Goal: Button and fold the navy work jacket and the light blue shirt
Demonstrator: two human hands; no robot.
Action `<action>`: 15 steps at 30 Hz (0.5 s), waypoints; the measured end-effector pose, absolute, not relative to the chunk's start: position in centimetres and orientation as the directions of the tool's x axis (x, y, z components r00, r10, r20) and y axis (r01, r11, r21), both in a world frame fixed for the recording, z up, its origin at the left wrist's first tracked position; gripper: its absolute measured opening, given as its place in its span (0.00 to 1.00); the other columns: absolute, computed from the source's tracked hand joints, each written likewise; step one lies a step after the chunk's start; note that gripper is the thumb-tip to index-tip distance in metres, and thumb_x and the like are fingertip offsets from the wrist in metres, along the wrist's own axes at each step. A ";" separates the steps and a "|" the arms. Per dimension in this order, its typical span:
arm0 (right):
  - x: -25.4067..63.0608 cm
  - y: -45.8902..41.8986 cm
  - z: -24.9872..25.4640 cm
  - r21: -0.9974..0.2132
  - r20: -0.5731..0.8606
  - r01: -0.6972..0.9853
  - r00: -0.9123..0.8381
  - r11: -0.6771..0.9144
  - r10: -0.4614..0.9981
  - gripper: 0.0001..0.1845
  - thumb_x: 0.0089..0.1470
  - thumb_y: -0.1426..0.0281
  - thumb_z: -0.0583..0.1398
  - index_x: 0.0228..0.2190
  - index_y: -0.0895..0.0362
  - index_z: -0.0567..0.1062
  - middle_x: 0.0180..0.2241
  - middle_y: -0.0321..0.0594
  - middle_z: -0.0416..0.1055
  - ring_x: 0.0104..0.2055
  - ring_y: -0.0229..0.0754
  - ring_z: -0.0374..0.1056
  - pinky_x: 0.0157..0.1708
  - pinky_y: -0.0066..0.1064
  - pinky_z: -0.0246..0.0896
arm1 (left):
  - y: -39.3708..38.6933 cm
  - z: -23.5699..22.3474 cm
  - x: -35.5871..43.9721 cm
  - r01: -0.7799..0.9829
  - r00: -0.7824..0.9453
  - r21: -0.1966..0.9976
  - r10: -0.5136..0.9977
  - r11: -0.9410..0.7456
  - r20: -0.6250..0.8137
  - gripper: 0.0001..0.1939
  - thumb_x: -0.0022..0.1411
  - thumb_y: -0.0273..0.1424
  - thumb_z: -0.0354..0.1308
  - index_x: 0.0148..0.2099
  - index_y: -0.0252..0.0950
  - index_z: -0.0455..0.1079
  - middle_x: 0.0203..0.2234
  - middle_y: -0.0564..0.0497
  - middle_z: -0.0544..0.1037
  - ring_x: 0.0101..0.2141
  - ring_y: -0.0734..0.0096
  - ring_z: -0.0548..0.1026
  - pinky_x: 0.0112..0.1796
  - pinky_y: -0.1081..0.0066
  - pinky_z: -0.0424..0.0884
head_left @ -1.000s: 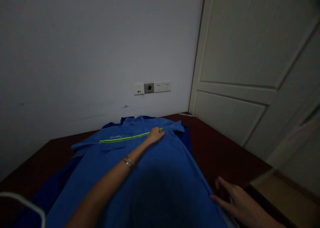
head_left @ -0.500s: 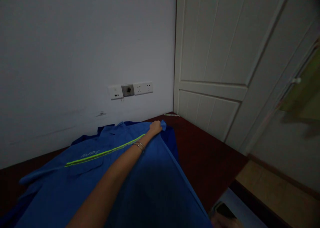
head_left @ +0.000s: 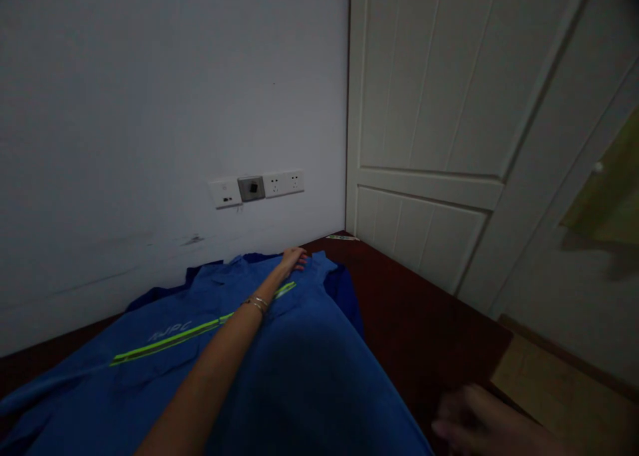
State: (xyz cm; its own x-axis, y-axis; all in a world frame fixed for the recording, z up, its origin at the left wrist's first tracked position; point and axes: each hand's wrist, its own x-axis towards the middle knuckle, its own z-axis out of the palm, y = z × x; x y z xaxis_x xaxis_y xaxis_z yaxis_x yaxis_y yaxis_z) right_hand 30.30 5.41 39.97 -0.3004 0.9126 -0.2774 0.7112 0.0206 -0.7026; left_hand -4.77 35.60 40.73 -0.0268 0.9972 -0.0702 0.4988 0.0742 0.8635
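Observation:
A blue work shirt (head_left: 164, 376) with a yellow-green stripe and white lettering on its chest lies spread out, face up. My left hand (head_left: 293, 259) rests at its far right shoulder, fingers loosely apart, touching the cloth without gripping it. A bracelet circles that wrist. Darker blue cloth (head_left: 344, 296) shows from under the shirt along its far and right edges. At the lower right, my right hand (head_left: 472, 413) is apart from the shirt, above the dark red surface. Motion smears its fingers, so its grip is unclear.
The dark red surface (head_left: 394, 309) meets a white wall (head_left: 150, 110) with sockets (head_left: 284, 184) and a white panelled door (head_left: 424, 229). A small printed strip (head_left: 342, 237) lies in the corner. Yellowish cloth (head_left: 609, 190) hangs at the right, above a light wooden surface (head_left: 559, 376).
My left hand has let go of the shirt's shoulder and shifted slightly left; the cloth there lies flatter. My right hand has come further into view from the bottom edge, moving right.

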 end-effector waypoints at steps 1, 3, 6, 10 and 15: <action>29.8 7.2 41.0 -0.660 -0.262 0.750 -0.289 0.047 0.921 0.21 0.48 0.53 0.54 0.26 0.58 0.75 0.24 0.40 0.72 0.26 0.38 0.66 0.23 0.24 0.58 | 35.9 41.1 -5.8 0.575 -0.041 0.817 0.999 0.049 -0.032 0.14 0.62 0.32 0.43 0.45 0.31 0.64 0.32 0.45 0.74 0.27 0.76 0.73 0.26 0.78 0.69; 28.3 11.4 43.0 -0.636 -0.190 0.755 -0.350 0.156 0.917 0.22 0.50 0.54 0.53 0.28 0.59 0.75 0.25 0.40 0.72 0.26 0.37 0.66 0.23 0.24 0.57 | 36.2 41.4 -7.8 0.702 -0.051 0.712 0.998 0.018 0.025 0.13 0.60 0.29 0.45 0.42 0.29 0.66 0.33 0.43 0.74 0.31 0.73 0.73 0.29 0.76 0.70; 25.1 18.4 45.1 -0.596 -0.034 0.734 -0.427 0.325 0.903 0.18 0.52 0.60 0.51 0.31 0.59 0.74 0.27 0.41 0.73 0.27 0.37 0.67 0.26 0.25 0.58 | 36.5 41.3 -10.1 0.780 -0.025 0.626 0.998 -0.016 0.057 0.10 0.54 0.23 0.50 0.40 0.29 0.68 0.36 0.43 0.75 0.38 0.68 0.72 0.39 0.72 0.68; 20.0 26.4 44.9 -0.455 0.154 0.795 -0.374 0.402 0.915 0.15 0.53 0.67 0.51 0.36 0.60 0.74 0.35 0.44 0.73 0.37 0.41 0.68 0.38 0.27 0.58 | 37.0 40.6 -11.6 0.848 0.058 0.521 0.994 -0.098 0.093 0.12 0.53 0.26 0.53 0.41 0.31 0.69 0.42 0.43 0.74 0.44 0.65 0.69 0.47 0.70 0.62; 14.6 32.1 42.6 -0.322 0.086 0.914 -0.232 0.248 0.969 0.24 0.55 0.56 0.48 0.42 0.61 0.71 0.41 0.52 0.71 0.45 0.48 0.67 0.41 0.34 0.59 | 38.3 40.1 -12.1 0.900 0.131 0.406 0.987 -0.158 0.094 0.16 0.55 0.36 0.53 0.42 0.32 0.71 0.41 0.42 0.74 0.43 0.62 0.71 0.45 0.70 0.63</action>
State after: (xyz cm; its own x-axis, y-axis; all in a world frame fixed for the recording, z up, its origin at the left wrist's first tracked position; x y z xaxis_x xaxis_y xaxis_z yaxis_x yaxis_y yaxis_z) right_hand 14.56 32.11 42.63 -0.2325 0.9688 0.0856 0.9139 0.2477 -0.3216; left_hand -12.07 38.33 40.12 0.1311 0.9869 0.0940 0.9000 -0.1582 0.4062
